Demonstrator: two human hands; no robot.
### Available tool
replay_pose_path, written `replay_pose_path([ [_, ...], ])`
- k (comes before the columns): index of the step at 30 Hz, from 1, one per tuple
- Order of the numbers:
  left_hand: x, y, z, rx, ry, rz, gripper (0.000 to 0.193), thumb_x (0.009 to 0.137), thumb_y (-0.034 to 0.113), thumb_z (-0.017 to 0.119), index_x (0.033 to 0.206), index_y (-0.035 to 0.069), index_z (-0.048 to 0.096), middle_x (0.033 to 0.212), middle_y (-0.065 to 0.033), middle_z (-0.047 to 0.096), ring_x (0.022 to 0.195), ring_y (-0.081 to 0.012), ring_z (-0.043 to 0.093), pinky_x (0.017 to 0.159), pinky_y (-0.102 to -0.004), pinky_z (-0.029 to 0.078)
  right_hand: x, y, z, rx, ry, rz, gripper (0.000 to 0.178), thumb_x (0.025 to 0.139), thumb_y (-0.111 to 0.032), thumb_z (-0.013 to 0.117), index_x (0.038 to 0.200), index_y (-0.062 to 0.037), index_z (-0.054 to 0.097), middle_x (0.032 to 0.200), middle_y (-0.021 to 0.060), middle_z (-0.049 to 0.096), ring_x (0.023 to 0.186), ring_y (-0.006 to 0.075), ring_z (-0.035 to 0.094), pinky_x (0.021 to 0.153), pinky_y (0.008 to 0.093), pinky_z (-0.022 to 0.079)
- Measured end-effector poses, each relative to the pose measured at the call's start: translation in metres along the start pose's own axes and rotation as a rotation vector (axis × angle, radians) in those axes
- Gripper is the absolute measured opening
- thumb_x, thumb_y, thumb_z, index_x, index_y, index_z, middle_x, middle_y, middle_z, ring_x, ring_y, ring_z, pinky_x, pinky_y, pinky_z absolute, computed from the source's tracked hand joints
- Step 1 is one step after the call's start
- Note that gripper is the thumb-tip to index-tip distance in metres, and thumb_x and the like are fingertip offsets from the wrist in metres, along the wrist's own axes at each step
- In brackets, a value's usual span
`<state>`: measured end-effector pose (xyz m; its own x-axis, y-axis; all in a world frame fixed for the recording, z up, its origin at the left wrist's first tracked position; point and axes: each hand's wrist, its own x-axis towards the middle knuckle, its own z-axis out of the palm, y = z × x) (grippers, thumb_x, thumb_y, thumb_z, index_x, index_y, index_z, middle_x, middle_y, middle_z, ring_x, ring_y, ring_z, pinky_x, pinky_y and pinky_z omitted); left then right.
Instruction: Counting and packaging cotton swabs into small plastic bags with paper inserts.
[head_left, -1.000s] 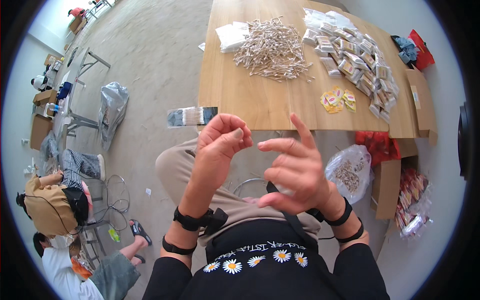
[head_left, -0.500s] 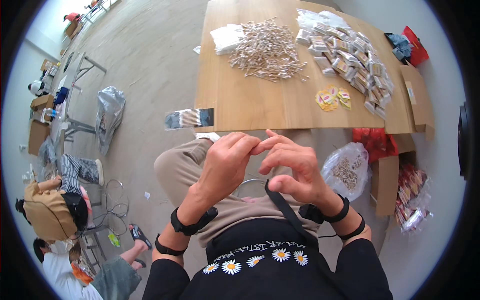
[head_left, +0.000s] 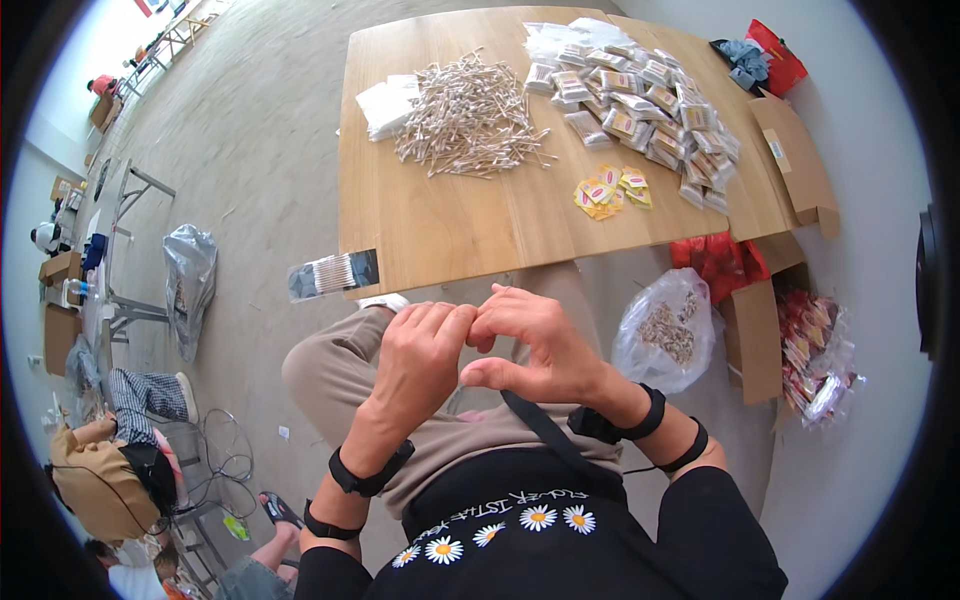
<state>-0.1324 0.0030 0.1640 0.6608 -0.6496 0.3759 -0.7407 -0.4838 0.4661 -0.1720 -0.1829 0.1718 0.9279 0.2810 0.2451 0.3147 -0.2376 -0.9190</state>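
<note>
My left hand [head_left: 425, 350] and right hand [head_left: 535, 340] meet fingertip to fingertip above my lap; what each grip pinches I cannot tell. A clear bag [head_left: 668, 335] of small pieces sits beside the worktop [head_left: 450, 220].

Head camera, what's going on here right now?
A seated person holds both hands together over the lap, left hand and right hand with fingertips touching; anything pinched between them is too small to see. On the table ahead lie a pile of thin sticks, many small packets and a few yellow labels. A bag of sticks hangs at its near edge.
</note>
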Motion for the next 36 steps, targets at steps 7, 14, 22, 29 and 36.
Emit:
replay_pose_path([
  [7, 0.000, 0.002, 0.001, -0.443, 0.069, -0.292, 0.012, 0.091, 0.008, 0.059, 0.102, 0.003, 0.062, 0.089, -0.0101, 0.067, 0.085, -0.0228, 0.066, 0.077, -0.0333, 0.051, -0.001, -0.001, 0.000, -0.093, 0.098, -0.091, 0.042, 0.077, -0.041, 0.080, 0.074, -0.0018, 0.066, 0.070, 0.0077, 0.061, 0.091, 0.0277, 0.064, 0.096, 0.0476, 0.041],
  [14, 0.005, -0.027, -0.032, -1.541, 0.169, -0.709, 0.022, 0.097, 0.009, 0.054, 0.118, 0.002, 0.056, 0.116, -0.0098, 0.062, 0.107, -0.0189, 0.060, 0.090, -0.0384, 0.052, -0.011, -0.006, 0.008, -0.748, -0.119, -0.387, 0.041, 0.077, -0.044, 0.072, 0.068, -0.0046, 0.064, 0.076, 0.0081, 0.062, 0.136, 0.0310, 0.047, 0.120, 0.0650, 0.007],
  [22, 0.001, -0.040, -0.033, -1.532, 0.074, -0.787, 0.024, 0.097, 0.010, 0.056, 0.119, 0.001, 0.055, 0.115, -0.0108, 0.061, 0.107, -0.0192, 0.059, 0.091, -0.0378, 0.051, -0.010, 0.003, 0.014, -0.922, -0.288, -0.518, 0.037, 0.067, -0.042, 0.074, 0.067, -0.0056, 0.064, 0.078, 0.0082, 0.063, 0.140, 0.0294, 0.041, 0.123, 0.0590, 0.008],
  [29, -0.004, -0.041, -0.019, -1.054, -0.051, -0.608, 0.013, 0.093, 0.005, 0.060, 0.105, -0.001, 0.061, 0.098, -0.0063, 0.065, 0.093, -0.0169, 0.062, 0.083, -0.0309, 0.051, -0.009, -0.004, 0.010, -0.640, -0.253, -0.394, 0.039, 0.073, -0.042, 0.077, 0.071, -0.0048, 0.065, 0.080, 0.0078, 0.065, 0.126, 0.0304, 0.055, 0.120, 0.0605, 0.015],
  [36, -0.011, -0.015, -0.013, -0.329, -0.075, -0.161, 0.013, 0.089, -0.005, 0.056, 0.098, -0.002, 0.064, 0.089, -0.0154, 0.067, 0.082, -0.0316, 0.065, 0.074, -0.0367, 0.052, -0.012, 0.002, 0.011, 0.158, -0.002, 0.061, 0.024, 0.083, -0.025, 0.076, 0.084, -0.0012, 0.069, 0.089, 0.0116, 0.071, 0.102, 0.0274, 0.065, 0.110, 0.0542, 0.035],
])
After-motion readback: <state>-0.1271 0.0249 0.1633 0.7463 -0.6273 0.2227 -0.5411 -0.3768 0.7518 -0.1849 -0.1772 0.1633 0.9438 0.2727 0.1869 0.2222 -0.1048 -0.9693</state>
